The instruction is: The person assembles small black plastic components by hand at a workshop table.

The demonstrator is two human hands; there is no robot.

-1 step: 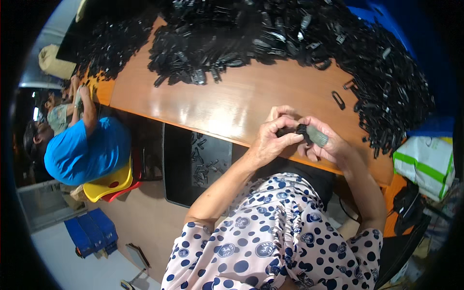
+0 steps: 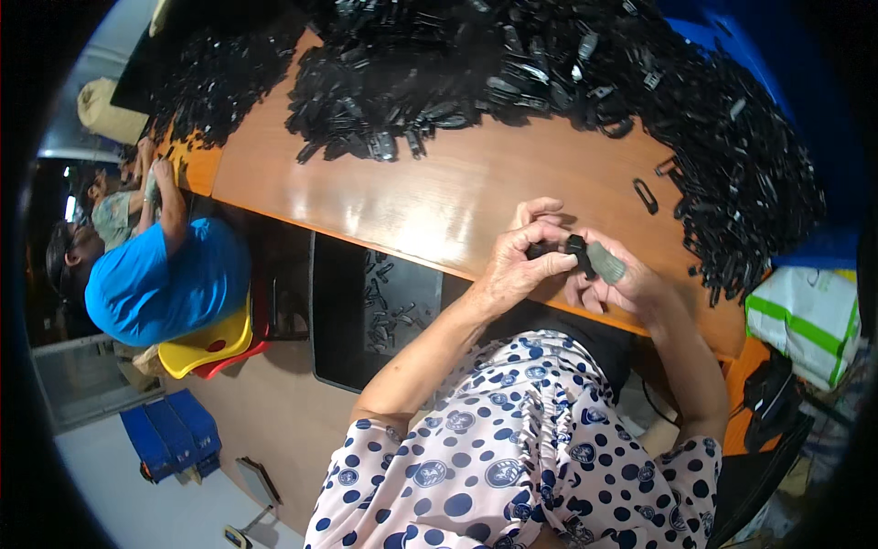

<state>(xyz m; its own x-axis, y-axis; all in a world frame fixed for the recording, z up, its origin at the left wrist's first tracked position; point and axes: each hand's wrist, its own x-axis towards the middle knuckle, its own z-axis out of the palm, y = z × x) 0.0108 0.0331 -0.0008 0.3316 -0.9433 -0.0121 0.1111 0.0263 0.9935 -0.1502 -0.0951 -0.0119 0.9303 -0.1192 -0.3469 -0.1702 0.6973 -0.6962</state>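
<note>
At a brown tabletop, your hands together pinch a black part, apparently working it; steady pressure seems needed next.

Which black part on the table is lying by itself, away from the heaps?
The elongated black loop just beyond the right hand: wooden tabletop shows all around it, while the others lie in heaps.

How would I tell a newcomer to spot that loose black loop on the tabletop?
Start at the brown table, then look past the right hand toward the right-hand side of the big black heap. Just short of that heap lies a slim, elongated black loop, set apart by lying alone, with wood showing through its middle.
</note>
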